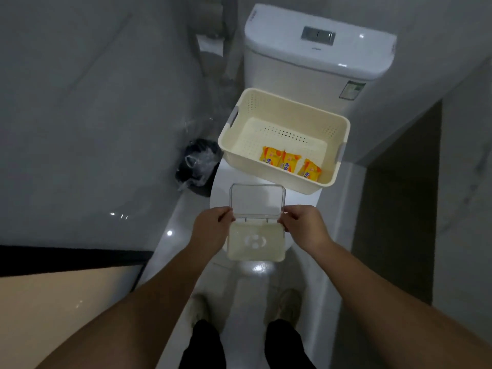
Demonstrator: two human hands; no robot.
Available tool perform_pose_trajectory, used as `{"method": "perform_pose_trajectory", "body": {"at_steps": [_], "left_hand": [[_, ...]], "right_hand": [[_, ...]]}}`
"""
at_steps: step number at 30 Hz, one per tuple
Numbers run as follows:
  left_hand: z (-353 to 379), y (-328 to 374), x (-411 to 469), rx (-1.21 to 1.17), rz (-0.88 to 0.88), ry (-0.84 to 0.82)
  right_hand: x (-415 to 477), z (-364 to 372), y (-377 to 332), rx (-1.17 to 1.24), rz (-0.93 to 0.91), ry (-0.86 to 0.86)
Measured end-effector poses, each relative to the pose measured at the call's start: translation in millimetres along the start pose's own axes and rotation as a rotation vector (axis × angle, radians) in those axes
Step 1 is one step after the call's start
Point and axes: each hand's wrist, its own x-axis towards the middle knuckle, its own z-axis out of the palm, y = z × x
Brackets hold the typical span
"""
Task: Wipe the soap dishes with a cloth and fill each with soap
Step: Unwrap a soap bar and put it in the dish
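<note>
While my left hand (213, 227) and right hand (303, 225) pinch the open soap dish (255, 243) by its sides, soap packets (288, 162) lie beyond it, rightward. My right hand is nearer.

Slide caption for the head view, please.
Left hand and right hand hold an open, empty soap dish near a basket with soap packets.

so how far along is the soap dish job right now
Early, it seems. In hand: the left hand and right hand hold one soap dish, clear lid open, no soap inside. Done: nothing plainly; no cloth is in view, so wiping can't be judged. Left: three wrapped soaps lie in the basket, not yet in a dish.
</note>
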Motion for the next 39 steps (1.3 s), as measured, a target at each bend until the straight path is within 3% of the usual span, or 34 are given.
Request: {"method": "perform_pose_trajectory", "body": {"at_steps": [8,17,32,39], "left_hand": [[70.9,-74.3,113.6,0.04,0.039,-0.013],[104.1,-115.7,179.8,0.211,0.142,-0.027],[101.4,-115.1,179.6,0.247,0.172,-0.051],[67.2,-95.5,165.2,0.232,0.19,-0.018]], "right_hand": [[100.7,65.1,81.3,0.165,0.127,0.135],[155.1,106.5,123.5,-0.001,0.086,0.137],[155.7,103.8,124.9,-0.036,0.083,0.136],[119.5,67.3,87.1,-0.136,0.039,0.168]]}}
